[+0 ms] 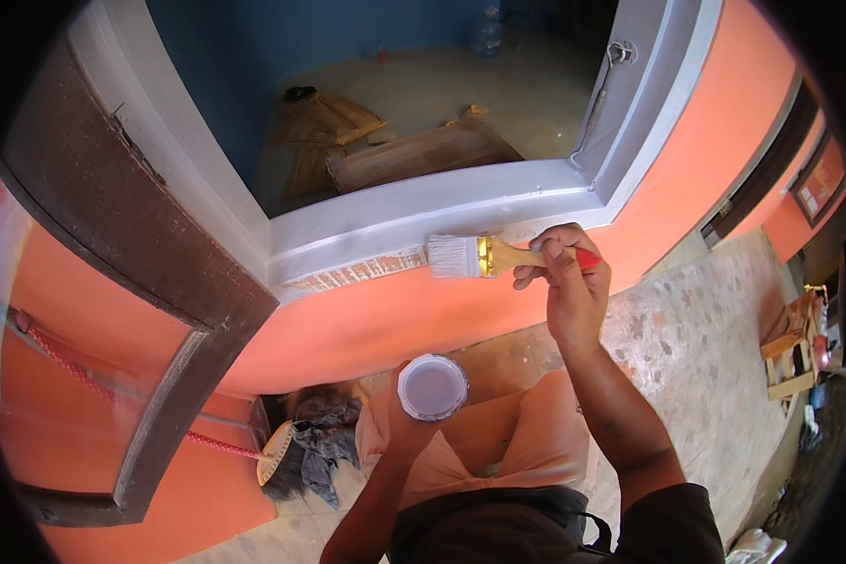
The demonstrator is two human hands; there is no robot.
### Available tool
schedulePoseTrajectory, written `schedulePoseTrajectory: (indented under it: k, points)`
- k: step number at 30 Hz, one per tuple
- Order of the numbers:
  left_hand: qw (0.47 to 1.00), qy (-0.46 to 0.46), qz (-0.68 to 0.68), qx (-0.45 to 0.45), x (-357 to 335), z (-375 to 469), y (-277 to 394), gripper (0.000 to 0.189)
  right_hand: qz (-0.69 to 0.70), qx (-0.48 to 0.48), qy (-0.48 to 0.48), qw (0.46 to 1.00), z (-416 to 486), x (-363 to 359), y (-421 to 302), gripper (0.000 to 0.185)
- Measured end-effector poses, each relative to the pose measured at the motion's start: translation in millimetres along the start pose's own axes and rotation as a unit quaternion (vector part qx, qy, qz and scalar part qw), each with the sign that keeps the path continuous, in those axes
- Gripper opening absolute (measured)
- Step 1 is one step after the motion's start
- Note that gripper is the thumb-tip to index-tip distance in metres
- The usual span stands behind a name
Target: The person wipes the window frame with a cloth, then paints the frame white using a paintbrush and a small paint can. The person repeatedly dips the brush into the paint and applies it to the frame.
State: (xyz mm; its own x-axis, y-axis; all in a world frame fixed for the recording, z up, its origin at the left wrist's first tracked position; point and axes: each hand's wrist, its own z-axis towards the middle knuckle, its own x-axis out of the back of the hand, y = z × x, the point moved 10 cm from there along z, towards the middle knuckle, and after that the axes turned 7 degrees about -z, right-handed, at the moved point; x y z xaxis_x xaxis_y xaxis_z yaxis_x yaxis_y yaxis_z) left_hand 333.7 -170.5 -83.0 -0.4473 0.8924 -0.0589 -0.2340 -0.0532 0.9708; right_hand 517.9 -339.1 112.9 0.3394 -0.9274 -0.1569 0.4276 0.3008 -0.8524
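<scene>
In my right hand [567, 275] is a flat paintbrush [511, 257] with a wooden handle, red at its end, and a gold-coloured ferrule. Its pale, paint-coated bristles lie against or just before the lower edge of the light grey window frame [409, 211]. Left of the bristles, a strip of the frame's lower edge [366, 271] shows patchy brown and white streaks. My left hand [412, 423] holds a round open can of light greyish paint [432, 388] above my lap. Its fingers are mostly hidden by the can.
A dark brown casement sash [233, 296] stands swung out at the left. The orange wall [366, 324] runs below the frame. A yellow basket [276, 451] with dark cloth [324, 437] sits lower left. A wooden rack [793, 359] stands far right on the tiled floor [684, 338].
</scene>
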Motion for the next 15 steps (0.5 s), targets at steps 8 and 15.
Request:
schedulePoseTrajectory:
  k: [8,15]
  points:
    - [1.000,-0.006,-0.005,0.007,-2,-3,-4,0.092,-0.019,0.016,0.154,0.988,-13,74,4,0.020]
    - [1.000,-0.004,0.016,-0.002,-12,-1,6,0.091,0.024,0.016,0.080,0.996,-12,27,9,0.019]
